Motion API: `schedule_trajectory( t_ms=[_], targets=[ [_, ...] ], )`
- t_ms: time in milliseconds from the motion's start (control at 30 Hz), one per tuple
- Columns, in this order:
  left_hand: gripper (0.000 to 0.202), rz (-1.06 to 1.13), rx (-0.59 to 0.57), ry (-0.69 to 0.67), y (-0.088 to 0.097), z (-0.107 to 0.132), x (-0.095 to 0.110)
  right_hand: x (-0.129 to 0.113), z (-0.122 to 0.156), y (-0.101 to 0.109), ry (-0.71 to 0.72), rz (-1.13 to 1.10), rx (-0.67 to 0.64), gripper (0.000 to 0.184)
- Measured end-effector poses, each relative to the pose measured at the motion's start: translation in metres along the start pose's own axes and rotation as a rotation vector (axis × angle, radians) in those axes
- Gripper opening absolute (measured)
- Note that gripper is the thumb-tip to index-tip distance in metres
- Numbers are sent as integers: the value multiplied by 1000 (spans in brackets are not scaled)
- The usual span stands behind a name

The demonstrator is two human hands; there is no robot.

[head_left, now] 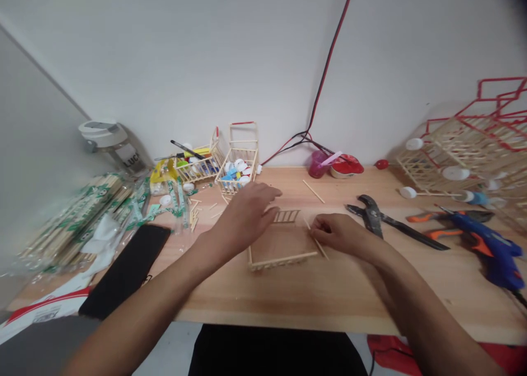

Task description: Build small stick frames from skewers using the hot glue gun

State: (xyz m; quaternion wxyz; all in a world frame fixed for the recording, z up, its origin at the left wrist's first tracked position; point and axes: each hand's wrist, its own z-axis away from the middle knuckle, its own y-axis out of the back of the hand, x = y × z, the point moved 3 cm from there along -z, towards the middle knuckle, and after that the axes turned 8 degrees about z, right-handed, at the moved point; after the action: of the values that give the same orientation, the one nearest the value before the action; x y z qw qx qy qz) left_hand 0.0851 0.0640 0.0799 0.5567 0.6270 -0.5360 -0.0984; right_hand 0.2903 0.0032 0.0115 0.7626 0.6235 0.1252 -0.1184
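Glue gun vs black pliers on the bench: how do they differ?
The glue gun is blue and orange; the pliers are dark metal. The pliers lie left of the gun. The gun is bulkier, the pliers slimmer. Both lie on the bench, unheld.

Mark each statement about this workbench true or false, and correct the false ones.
1. The blue hot glue gun lies right of the pliers. True.
2. The right hand grips the pliers. False: it is at a loose wooden stick, apart from the pliers.
3. Bottle caps sit in a small crate of wooden sticks. True.
4. Wrapped bundles of wooden sticks lie right of the left hand. False: they lie to its left.
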Motion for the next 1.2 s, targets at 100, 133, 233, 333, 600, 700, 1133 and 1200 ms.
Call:
schedule_trajectory(
  t_ms=[100, 133, 233, 333, 600, 700, 1133, 1200],
  targets=[
    [25, -78, -230, 7, -24, -18, 0, -4, -1, -2, -28, 24, -18, 21],
    [25, -82, -290, 3, -30, -24, -2, -5, 0, -3, -35, 30, -27, 21],
    [20, -103, -437, -15, -42, -39, -6, -5, 0, -5, -39, 23, -48, 21],
    [16, -181, -555, -15, -46, -50, -9, -7, -1, -5, -29, 12, -58, 20],
    [19, -221, -613, 28, -54, -51, -12, -14, -3, -3, -21, 16, -97, 17],
    [20, -207, -610, 28, -55, -51, -13, -15, -5, -4, -23, 34, -87, 17],
    [32, -106, -459, 22, -43, -45, -9, -19, -11, -3, -27, 105, -101, 19],
    [30, -90, -311, 9, -29, -36, 4, -18, -13, -3, -11, 111, -107, 19]
  ],
)
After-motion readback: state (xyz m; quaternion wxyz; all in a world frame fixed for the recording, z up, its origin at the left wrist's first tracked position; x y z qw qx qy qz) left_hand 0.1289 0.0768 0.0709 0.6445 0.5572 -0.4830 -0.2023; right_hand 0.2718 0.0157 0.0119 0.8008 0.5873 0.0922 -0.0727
